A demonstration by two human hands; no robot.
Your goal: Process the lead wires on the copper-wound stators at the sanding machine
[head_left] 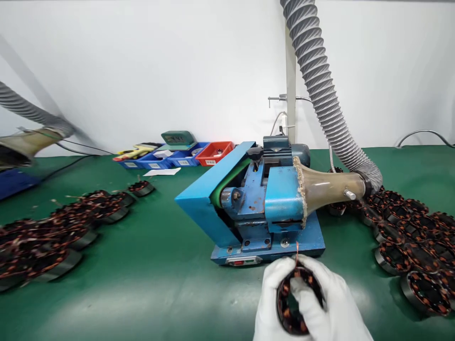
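To the left of the blue machine [249,203], the first pile of wound rings [60,232] is blurred and cut by the left edge, so their number cannot be told. Farther left, a blue box [16,182] is also cut. Behind the machine and to its left, the bin labels [154,166] are too small to read. To its right, the second pile [423,237] passes the right edge. In front of it, the left hand [268,298] and right hand [332,293] are cut below, and they partly hide the held ring [283,305].
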